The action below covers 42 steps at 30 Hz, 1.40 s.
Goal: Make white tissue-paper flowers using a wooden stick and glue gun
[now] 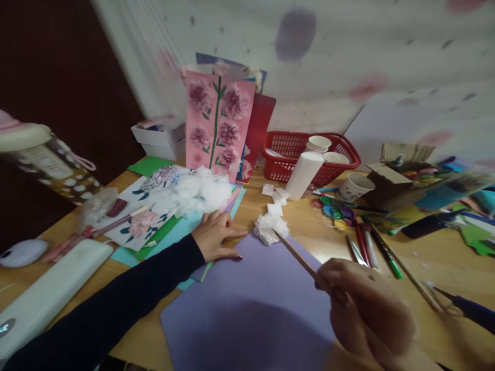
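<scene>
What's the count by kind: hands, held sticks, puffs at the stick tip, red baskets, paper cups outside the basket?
Hands: 2 (left hand, right hand)
Held stick: 1
Puff at its tip: 1
Red basket: 1
Paper cup outside it: 1
Total: 6

Paper sheet (240,293) on table (444,263) at lower centre, tissue bundle (270,228) at its top edge, cups (319,143) in basket (278,167) behind, bottle (58,167) far left

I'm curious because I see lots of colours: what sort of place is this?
Probably a craft spot, maybe at home. There's a pink flower picture standing up, a purple sheet lying flat and little coloured pots.
</scene>
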### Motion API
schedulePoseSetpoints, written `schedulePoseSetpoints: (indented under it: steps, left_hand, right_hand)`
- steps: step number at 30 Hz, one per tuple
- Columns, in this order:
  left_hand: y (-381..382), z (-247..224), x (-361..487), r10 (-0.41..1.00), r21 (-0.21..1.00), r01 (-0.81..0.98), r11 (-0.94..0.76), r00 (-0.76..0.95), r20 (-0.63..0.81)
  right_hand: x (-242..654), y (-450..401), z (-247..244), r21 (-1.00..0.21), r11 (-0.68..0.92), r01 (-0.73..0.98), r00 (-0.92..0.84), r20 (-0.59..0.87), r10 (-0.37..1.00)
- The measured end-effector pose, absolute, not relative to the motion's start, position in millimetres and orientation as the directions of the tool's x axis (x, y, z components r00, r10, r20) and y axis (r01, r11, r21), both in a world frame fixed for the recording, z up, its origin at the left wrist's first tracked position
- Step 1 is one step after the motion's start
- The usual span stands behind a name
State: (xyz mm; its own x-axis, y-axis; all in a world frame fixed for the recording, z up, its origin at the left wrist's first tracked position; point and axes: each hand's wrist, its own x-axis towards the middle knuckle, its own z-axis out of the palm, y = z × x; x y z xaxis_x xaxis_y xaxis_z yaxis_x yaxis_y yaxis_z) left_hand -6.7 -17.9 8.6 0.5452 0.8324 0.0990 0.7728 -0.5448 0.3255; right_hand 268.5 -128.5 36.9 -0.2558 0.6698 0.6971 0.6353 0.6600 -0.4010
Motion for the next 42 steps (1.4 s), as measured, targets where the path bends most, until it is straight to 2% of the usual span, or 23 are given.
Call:
schedulePoseSetpoints:
  steps: [3, 6, 8, 10, 13, 16, 19, 23, 27, 32, 35, 38, 40, 42]
  left_hand:
    - [-2, 25, -29, 0.862, 0.437, 0.743, -0.507, 0.439, 0.254]
    - [14, 40, -58, 0.890, 0.530, 0.774, -0.347, 0.094, 0.445]
    - [21, 42, -69, 0.895, 0.561, 0.785, -0.262, -0.021, 0.446]
    - [24, 37, -71, 0.916, 0.542, 0.791, -0.284, 0.057, 0.397]
    - [27, 25, -59, 0.916, 0.416, 0.841, -0.346, 0.207, 0.344]
    - [29, 17, -49, 0.925, 0.320, 0.901, -0.294, 0.185, 0.331]
    - [30, 15, -49, 0.922, 0.354, 0.887, -0.295, 0.167, 0.351]
    - [30, 15, -55, 0.893, 0.482, 0.802, -0.353, 0.135, 0.430]
    - [27, 14, -53, 0.900, 0.553, 0.774, -0.309, 0.050, 0.432]
    - [28, 11, -49, 0.906, 0.392, 0.855, -0.339, 0.186, 0.379]
    - [30, 9, -49, 0.904, 0.339, 0.891, -0.301, 0.154, 0.398]
    - [30, 9, -51, 0.873, 0.451, 0.823, -0.345, 0.106, 0.475]
    - [28, 13, -50, 0.859, 0.590, 0.701, -0.400, 0.063, 0.508]
    - [23, 18, -47, 0.897, 0.766, 0.506, -0.397, 0.036, 0.441]
  right_hand:
    - [261, -102, 27, -0.340, 0.747, 0.571, -0.370, 0.706, 0.604]
    - [262, -95, 18, -0.252, 0.720, 0.647, -0.409, 0.682, 0.607]
    - [263, -96, 15, -0.249, 0.710, 0.659, -0.396, 0.687, 0.609]
    - [263, -98, 14, -0.251, 0.721, 0.645, -0.397, 0.697, 0.598]
    - [260, -100, 15, -0.230, 0.744, 0.628, -0.406, 0.719, 0.564]
    - [259, -101, 15, -0.197, 0.755, 0.625, -0.418, 0.732, 0.538]
    - [262, -103, 12, -0.191, 0.761, 0.620, -0.436, 0.723, 0.537]
    - [266, -104, 7, -0.180, 0.774, 0.607, -0.468, 0.706, 0.531]
    - [264, -104, 9, -0.162, 0.768, 0.619, -0.469, 0.708, 0.528]
    - [260, -104, 12, -0.152, 0.767, 0.624, -0.484, 0.695, 0.532]
    - [260, -104, 10, -0.164, 0.776, 0.609, -0.501, 0.679, 0.537]
    - [262, -105, 9, -0.181, 0.777, 0.603, -0.502, 0.672, 0.545]
    - [261, -105, 9, -0.212, 0.771, 0.601, -0.483, 0.672, 0.561]
    - [259, -107, 8, -0.309, 0.757, 0.576, -0.429, 0.673, 0.602]
